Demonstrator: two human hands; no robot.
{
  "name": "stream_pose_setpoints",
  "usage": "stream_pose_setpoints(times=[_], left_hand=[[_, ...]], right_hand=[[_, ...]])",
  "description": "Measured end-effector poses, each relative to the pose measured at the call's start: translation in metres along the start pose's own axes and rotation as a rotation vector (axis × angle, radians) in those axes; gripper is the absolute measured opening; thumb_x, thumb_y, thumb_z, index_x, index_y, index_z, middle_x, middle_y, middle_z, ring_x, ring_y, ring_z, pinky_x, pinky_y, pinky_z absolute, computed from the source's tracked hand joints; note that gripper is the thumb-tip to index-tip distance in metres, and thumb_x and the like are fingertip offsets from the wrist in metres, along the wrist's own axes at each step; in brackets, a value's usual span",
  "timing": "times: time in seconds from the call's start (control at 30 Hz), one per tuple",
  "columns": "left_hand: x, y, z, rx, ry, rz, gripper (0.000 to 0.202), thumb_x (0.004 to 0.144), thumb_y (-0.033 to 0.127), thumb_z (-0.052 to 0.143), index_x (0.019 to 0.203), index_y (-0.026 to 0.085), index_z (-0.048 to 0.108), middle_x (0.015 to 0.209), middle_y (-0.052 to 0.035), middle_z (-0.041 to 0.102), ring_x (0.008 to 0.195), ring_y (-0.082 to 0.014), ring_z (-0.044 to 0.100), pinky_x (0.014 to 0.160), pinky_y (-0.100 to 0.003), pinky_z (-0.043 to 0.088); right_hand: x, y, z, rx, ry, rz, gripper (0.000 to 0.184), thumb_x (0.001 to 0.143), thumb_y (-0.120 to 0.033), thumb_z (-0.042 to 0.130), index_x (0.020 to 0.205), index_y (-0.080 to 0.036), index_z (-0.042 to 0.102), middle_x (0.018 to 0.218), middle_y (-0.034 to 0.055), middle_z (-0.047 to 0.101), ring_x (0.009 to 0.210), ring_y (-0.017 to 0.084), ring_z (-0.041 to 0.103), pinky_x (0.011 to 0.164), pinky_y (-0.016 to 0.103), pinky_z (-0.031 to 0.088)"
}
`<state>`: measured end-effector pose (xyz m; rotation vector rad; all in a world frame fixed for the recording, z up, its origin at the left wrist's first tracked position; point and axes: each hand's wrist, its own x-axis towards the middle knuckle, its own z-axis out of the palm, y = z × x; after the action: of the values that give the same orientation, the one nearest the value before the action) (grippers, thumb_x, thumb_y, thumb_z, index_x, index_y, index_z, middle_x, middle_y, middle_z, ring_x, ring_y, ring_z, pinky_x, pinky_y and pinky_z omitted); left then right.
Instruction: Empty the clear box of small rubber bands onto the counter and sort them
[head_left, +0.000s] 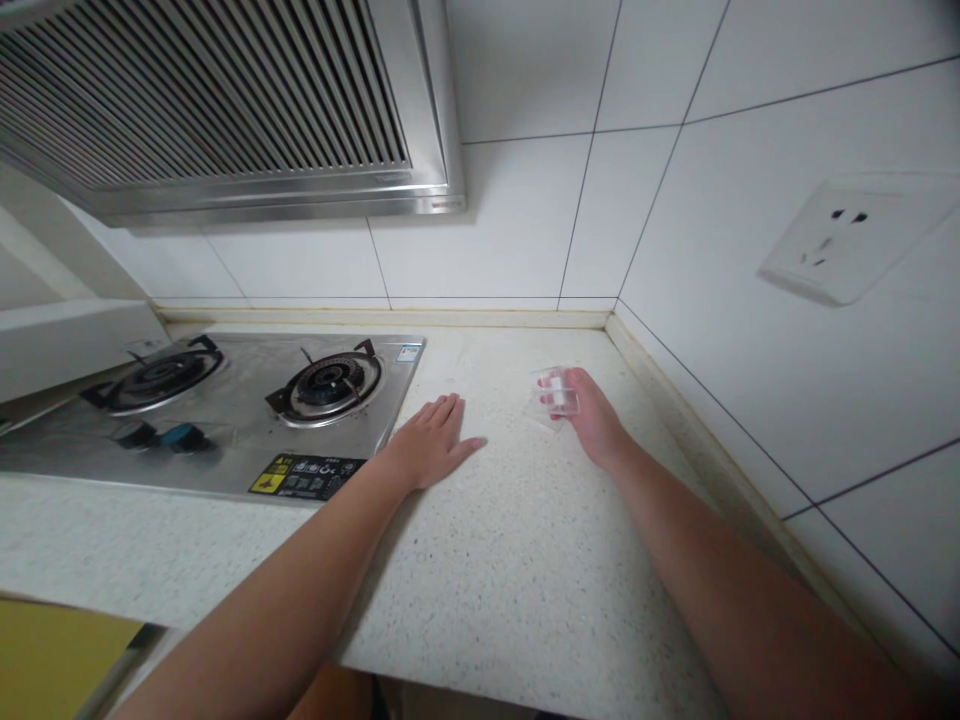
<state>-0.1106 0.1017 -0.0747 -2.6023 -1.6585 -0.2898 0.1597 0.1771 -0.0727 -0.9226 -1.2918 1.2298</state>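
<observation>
My left hand [431, 440] lies flat, palm down, on the speckled white countertop [517, 560], fingers stretched out, just right of the steel gas stove [225, 410]. My right hand [589, 410] rests farther right on the counter. Its fingers are curled round a small clear plastic piece [556, 397], which sits at its fingertips and touches the countertop. The piece is transparent and hard to make out in detail.
The stove has two burners [330, 385] and dark knobs at its front. A steel range hood [225, 110] hangs over it. White tiled walls meet at the back right corner; a wall socket [847, 240] sits on the right wall.
</observation>
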Motion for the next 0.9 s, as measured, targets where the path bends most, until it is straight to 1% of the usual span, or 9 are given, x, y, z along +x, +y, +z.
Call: stream_pose_setpoints(times=[0.23, 0.33, 0.4, 0.5, 0.6, 0.67, 0.73, 0.8, 0.9], left_hand=[[-0.009, -0.027, -0.007, 0.034, -0.06, -0.037, 0.067, 0.101, 0.058, 0.025, 0.15, 0.012, 0.033, 0.156, -0.0185, 0.033, 0.146, -0.0308, 0.028, 0.117, -0.048, 0.023], [-0.008, -0.032, -0.011, 0.074, -0.094, -0.084, 0.063, 0.102, 0.054, 0.026, 0.151, 0.015, 0.032, 0.158, -0.0156, 0.031, 0.147, -0.03, 0.026, 0.118, -0.047, 0.023], [-0.008, -0.024, -0.017, 0.078, -0.119, -0.085, 0.065, 0.102, 0.056, 0.025, 0.153, 0.017, 0.028, 0.16, -0.0138, 0.027, 0.148, -0.0299, 0.023, 0.118, -0.047, 0.022], [-0.013, 0.007, -0.031, 0.074, -0.155, -0.004, 0.073, 0.099, 0.063, 0.02, 0.155, 0.017, 0.022, 0.162, -0.0129, 0.02, 0.15, -0.0304, 0.016, 0.121, -0.048, 0.018], [-0.032, 0.045, -0.046, 0.055, -0.211, 0.051, 0.084, 0.096, 0.07, 0.016, 0.155, 0.01, 0.022, 0.161, -0.0162, 0.019, 0.15, -0.0303, 0.016, 0.122, -0.045, 0.018], [-0.051, 0.062, -0.053, 0.026, -0.279, 0.071, 0.089, 0.093, 0.073, 0.018, 0.155, 0.009, 0.021, 0.161, -0.017, 0.018, 0.149, -0.031, 0.016, 0.121, -0.044, 0.022], [-0.07, 0.067, -0.055, 0.016, -0.314, 0.032, 0.091, 0.092, 0.074, 0.022, 0.154, 0.008, 0.023, 0.16, -0.0189, 0.018, 0.149, -0.033, 0.016, 0.12, -0.046, 0.025], [-0.085, 0.064, -0.053, 0.018, -0.301, -0.059, 0.089, 0.093, 0.073, 0.025, 0.153, 0.006, 0.026, 0.159, -0.0216, 0.02, 0.148, -0.0345, 0.017, 0.119, -0.048, 0.027], [-0.094, 0.053, -0.047, 0.008, -0.253, -0.113, 0.085, 0.094, 0.07, 0.028, 0.153, 0.008, 0.027, 0.158, -0.022, 0.022, 0.148, -0.0342, 0.018, 0.118, -0.05, 0.029]], right_hand=[[-0.001, 0.0, 0.0, -0.023, -0.008, 0.003, 0.038, 0.09, -0.058, 0.047, 0.098, -0.023, 0.057, 0.106, 0.0055, 0.069, 0.081, 0.019, 0.065, 0.06, 0.028, 0.047], [-0.001, 0.0, 0.0, -0.042, -0.002, -0.002, 0.038, 0.09, -0.058, 0.046, 0.098, -0.023, 0.058, 0.106, 0.0054, 0.069, 0.081, 0.019, 0.065, 0.06, 0.028, 0.047], [-0.001, -0.001, 0.0, -0.047, 0.001, -0.002, 0.037, 0.09, -0.058, 0.046, 0.098, -0.024, 0.058, 0.106, 0.0054, 0.069, 0.081, 0.019, 0.065, 0.059, 0.028, 0.047], [-0.002, -0.001, 0.001, -0.051, -0.006, -0.002, 0.037, 0.09, -0.058, 0.047, 0.099, -0.024, 0.058, 0.107, 0.0053, 0.069, 0.081, 0.019, 0.066, 0.059, 0.028, 0.047], [-0.002, -0.001, 0.001, -0.053, -0.012, 0.002, 0.037, 0.091, -0.058, 0.047, 0.099, -0.024, 0.058, 0.107, 0.0054, 0.069, 0.08, 0.019, 0.066, 0.06, 0.028, 0.048], [-0.002, -0.001, 0.001, -0.054, -0.011, 0.009, 0.037, 0.09, -0.058, 0.047, 0.099, -0.024, 0.057, 0.107, 0.0055, 0.069, 0.08, 0.019, 0.066, 0.06, 0.029, 0.048], [-0.001, 0.0, 0.001, -0.055, -0.011, 0.02, 0.037, 0.09, -0.058, 0.047, 0.098, -0.024, 0.057, 0.107, 0.0056, 0.069, 0.08, 0.019, 0.066, 0.06, 0.029, 0.048], [-0.001, 0.0, 0.001, -0.06, -0.015, 0.029, 0.037, 0.09, -0.059, 0.047, 0.098, -0.024, 0.057, 0.108, 0.0056, 0.069, 0.08, 0.019, 0.066, 0.06, 0.029, 0.048], [-0.002, 0.0, 0.001, -0.064, -0.026, 0.034, 0.037, 0.09, -0.059, 0.048, 0.098, -0.024, 0.057, 0.107, 0.0056, 0.069, 0.081, 0.019, 0.065, 0.061, 0.029, 0.047]])
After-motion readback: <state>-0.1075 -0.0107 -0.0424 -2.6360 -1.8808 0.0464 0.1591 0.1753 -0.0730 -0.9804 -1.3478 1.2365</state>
